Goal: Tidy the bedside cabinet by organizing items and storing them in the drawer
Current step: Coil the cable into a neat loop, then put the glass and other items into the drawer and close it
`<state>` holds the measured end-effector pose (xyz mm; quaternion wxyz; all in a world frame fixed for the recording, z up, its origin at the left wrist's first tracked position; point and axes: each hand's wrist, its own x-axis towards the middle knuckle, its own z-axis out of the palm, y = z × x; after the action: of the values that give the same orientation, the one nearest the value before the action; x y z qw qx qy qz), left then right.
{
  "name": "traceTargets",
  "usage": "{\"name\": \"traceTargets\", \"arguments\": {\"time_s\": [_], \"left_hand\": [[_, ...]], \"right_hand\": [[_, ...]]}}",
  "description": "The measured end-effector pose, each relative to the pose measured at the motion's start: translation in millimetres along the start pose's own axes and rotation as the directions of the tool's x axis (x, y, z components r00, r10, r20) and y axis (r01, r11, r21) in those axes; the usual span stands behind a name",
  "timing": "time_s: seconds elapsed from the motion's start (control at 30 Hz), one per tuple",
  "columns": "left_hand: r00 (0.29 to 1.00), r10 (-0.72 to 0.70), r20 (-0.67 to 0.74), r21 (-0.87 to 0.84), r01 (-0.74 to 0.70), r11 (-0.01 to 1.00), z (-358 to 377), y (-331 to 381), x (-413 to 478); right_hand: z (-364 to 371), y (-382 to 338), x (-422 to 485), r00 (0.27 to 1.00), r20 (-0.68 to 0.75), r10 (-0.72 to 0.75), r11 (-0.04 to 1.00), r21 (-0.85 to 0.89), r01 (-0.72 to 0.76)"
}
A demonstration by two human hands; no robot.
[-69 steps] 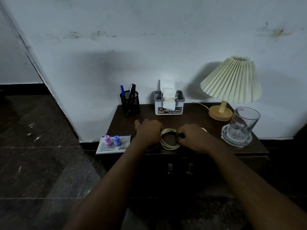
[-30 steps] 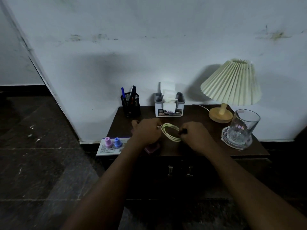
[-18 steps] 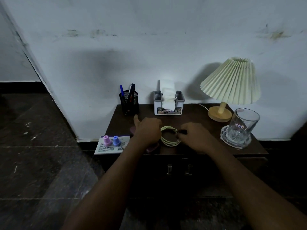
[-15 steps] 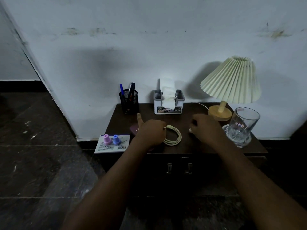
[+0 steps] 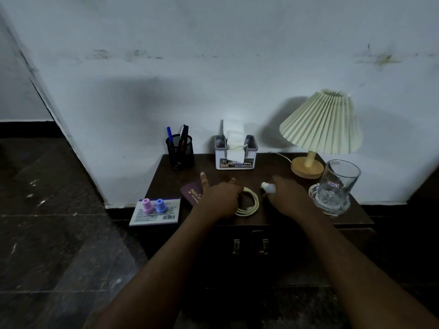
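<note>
Since a moment ago, right hand (image 5: pixel 283 198) has left the cable (image 5: pixel 249 203) and now closes on a white plug (image 5: pixel 268 187). Left hand (image 5: pixel 219 198) pins the coil near the cabinet (image 5: pixel 280 217) front edge, index finger extended, beside a booklet (image 5: pixel 192 196).

Cabinet top (image 5: pixel 280 165): lamp (image 5: pixel 318 129), glass (image 5: pixel 337 184), cable (image 5: pixel 249 203)
</note>
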<state>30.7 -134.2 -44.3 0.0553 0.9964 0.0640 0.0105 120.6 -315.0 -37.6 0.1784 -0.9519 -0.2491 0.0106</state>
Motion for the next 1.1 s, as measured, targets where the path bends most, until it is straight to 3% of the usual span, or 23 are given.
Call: {"name": "traceTargets", "arguments": {"time_s": [0.1, 0.17, 0.23, 0.3, 0.33, 0.4, 0.47, 0.6, 0.77, 0.87, 0.93, 0.97, 1.03, 1.1], "left_hand": [[0.999, 0.01, -0.048, -0.024, -0.011, 1.0, -8.8, -3.2, -4.2], [0.985, 0.037, -0.171, -0.1, -0.055, 0.993, -12.6, -5.6, -16.0], [0.908, 0.004, -0.419, -0.256, -0.122, 0.959, -8.0, -1.0, -38.6], [0.787, -0.229, -0.572, -0.45, -0.068, 0.89, 5.7, 11.9, -69.2], [0.723, -0.382, -0.576, -0.578, -0.029, 0.816, 16.5, 21.3, -84.1], [0.62, -0.623, -0.476, -0.789, 0.011, 0.614, 41.6, 41.1, -106.8], [0.574, -0.737, -0.356, -0.889, 0.035, 0.456, 69.6, 53.9, -119.7], [0.655, -0.743, -0.141, -0.942, 0.143, 0.305, 125.8, 59.9, -133.9], [0.718, -0.695, 0.026, -0.984, 0.141, 0.109, 131.4, 55.8, -128.4], [0.755, -0.655, -0.016, -0.956, 0.18, 0.231, 125.5, 57.7, -129.2], [0.754, -0.646, -0.122, -0.884, 0.213, 0.415, 120.8, 62.6, -140.8], [0.763, -0.603, -0.234, -0.804, 0.197, 0.561, 118.5, 62.8, -148.5], [0.823, -0.321, -0.47, -0.474, 0.071, 0.878, 108.7, 63.3, -167.4], [0.883, 0.013, -0.469, -0.074, -0.055, 0.996, 94.4, 57.9, -181.1]], "right_hand": [[-3.3, 1.8, -5.4, 1.0, -0.005, -0.02, 0.999, -0.031, 0.02], [-6.4, -3.3, -15.6, 0.985, -0.163, -0.062, 0.998, -0.042, 0.056], [-3.0, -14.4, -35.7, 0.91, -0.408, -0.069, 0.989, 0.09, 0.115], [13.9, -32.0, -69.5, 0.807, -0.581, 0.106, 0.91, 0.383, 0.157], [30.7, -38.8, -88.7, 0.768, -0.589, 0.249, 0.837, 0.53, 0.135], [73.3, -48.7, -122.6, 0.733, -0.463, 0.498, 0.661, 0.75, 0.024], [119.1, -51.6, -142.6, 0.729, -0.292, 0.619, 0.488, 0.87, -0.066], [179.5, -53.1, -149.7, 0.851, -0.08, 0.52, 0.386, 0.91, -0.15], [184.4, -70.4, -138.5, 0.861, 0.004, 0.509, 0.27, 0.949, -0.165], [193.6, -69.1, -142.1, 0.872, 0.02, 0.489, 0.268, 0.948, -0.172], [195.8, -63.8, -157.9, 0.919, -0.004, 0.395, 0.394, 0.904, -0.166], [197.4, -63.5, -167.5, 0.929, -0.022, 0.368, 0.419, 0.896, -0.145], [196.6, -71.1, -189.2, 0.909, -0.03, 0.415, 0.373, 0.917, -0.141], [194.0, -83.5, -210.7, 0.923, -0.02, 0.385, 0.438, 0.884, -0.164]]}}
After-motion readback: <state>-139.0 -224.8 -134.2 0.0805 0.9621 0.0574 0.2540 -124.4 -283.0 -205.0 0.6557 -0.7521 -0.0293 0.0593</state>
